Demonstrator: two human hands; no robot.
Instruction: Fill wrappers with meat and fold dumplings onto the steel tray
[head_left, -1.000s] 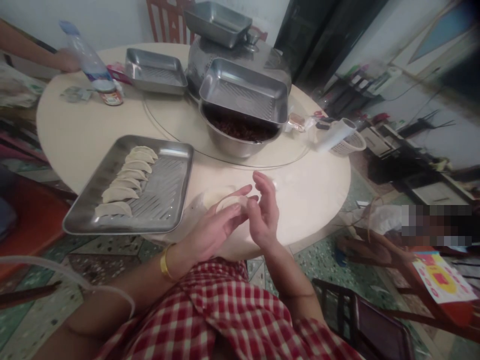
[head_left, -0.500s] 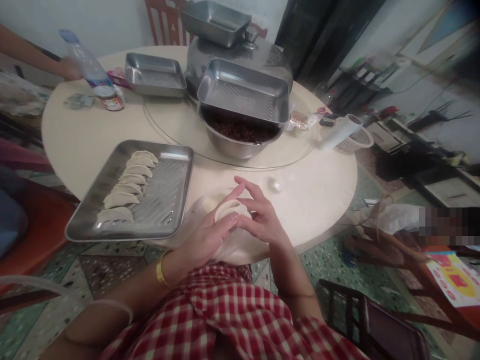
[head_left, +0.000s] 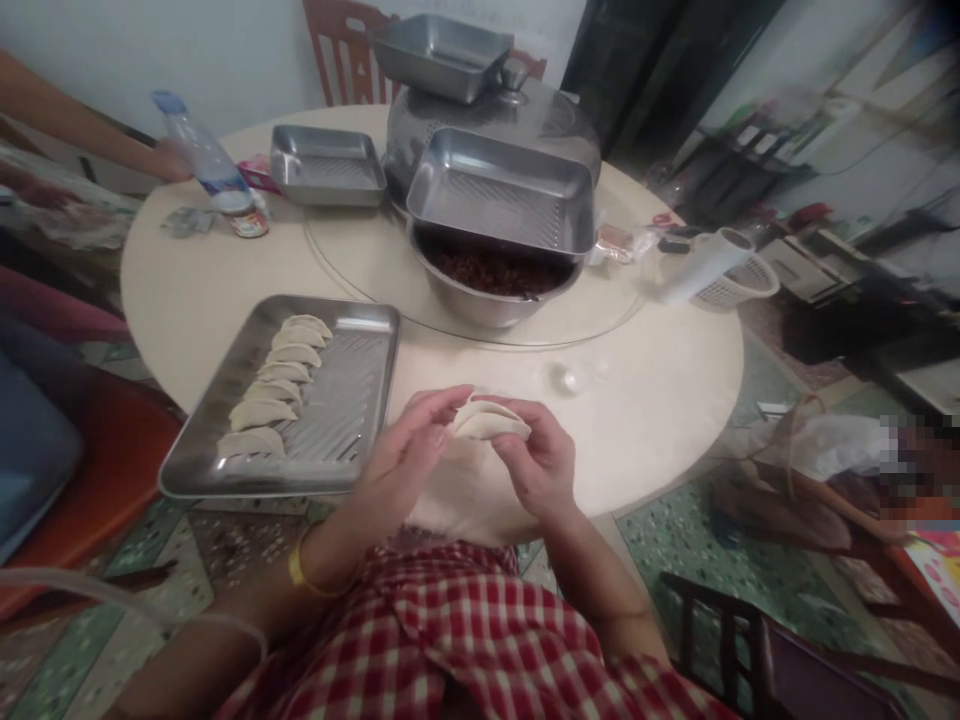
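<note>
Both of my hands pinch a pale folded dumpling just above the near edge of the round cream table. My left hand grips its left end with fingers closed. My right hand holds its right side, fingers curled round it. To the left lies a steel tray with a row of several finished dumplings. Behind my hands stands a steel bowl of dark filling with an empty steel tray resting on it.
A small dough ball lies on the table right of centre. Another steel tray, a large lidded pot, a water bottle and a small jar stand farther back. Another person's arm reaches in at far left. A white basket sits at the right edge.
The flat round wrapper in my hands has been folded into a half-moon dumpling and lifted slightly. The view has shifted to the left.
</note>
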